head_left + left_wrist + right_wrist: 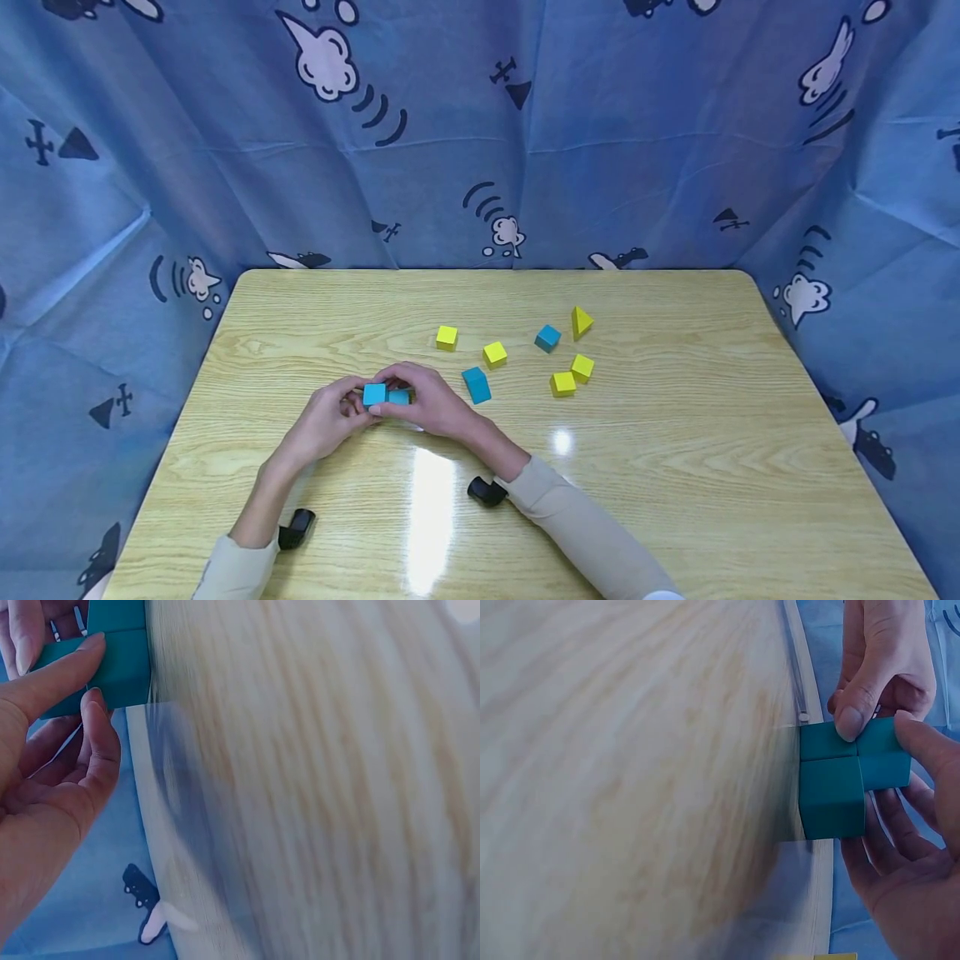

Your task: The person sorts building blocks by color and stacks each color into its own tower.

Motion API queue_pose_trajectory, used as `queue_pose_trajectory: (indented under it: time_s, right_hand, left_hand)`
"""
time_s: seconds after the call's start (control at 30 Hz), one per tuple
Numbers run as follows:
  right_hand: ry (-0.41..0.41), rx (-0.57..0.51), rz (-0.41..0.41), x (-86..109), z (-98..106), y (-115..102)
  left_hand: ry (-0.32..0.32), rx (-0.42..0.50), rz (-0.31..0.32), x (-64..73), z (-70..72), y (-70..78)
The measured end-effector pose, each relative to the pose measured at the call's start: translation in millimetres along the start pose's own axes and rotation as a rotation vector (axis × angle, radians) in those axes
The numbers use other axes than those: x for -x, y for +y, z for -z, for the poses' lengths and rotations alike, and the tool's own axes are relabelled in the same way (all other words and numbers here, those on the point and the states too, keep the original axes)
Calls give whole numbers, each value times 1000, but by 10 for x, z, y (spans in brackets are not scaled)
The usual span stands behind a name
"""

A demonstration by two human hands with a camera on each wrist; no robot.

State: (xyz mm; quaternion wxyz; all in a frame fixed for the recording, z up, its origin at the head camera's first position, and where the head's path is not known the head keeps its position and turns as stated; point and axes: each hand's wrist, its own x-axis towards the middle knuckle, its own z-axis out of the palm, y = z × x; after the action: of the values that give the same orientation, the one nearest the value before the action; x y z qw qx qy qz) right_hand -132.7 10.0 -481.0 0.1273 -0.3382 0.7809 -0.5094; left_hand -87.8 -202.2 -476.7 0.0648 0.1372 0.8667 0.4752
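Three blue cubes stand together on the table in front of the person. Two sit side by side, and a top cube (889,765) rests on the left one. My left hand (327,419) pinches the lower left cube (821,744) from the left, its thumb laid on the cube's side. From the right, my right hand (437,404) reaches round the group, thumb and fingers curled about the top cube and the lower right cube (831,799). The fingers behind the cubes are partly hidden in the head view.
On the wooden table (675,467), right of the hands, lie a blue block (477,385), another blue cube (547,338), several yellow cubes (495,355) and a yellow triangular block (581,323). A blue patterned cloth (450,167) hangs behind the far edge.
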Motion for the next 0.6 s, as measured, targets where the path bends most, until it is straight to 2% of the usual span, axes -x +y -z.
queue_pose_trajectory:
  time_s: [0.27, 0.6]
  right_hand:
    - [-17, 20, -19, 30, 71, -28]
    - [59, 42, -28, 102, 349, -17]
  left_hand:
    - [-14, -37, -17, -12, 0, -2]
    - [-14, -20, 49, -12, -11, 1]
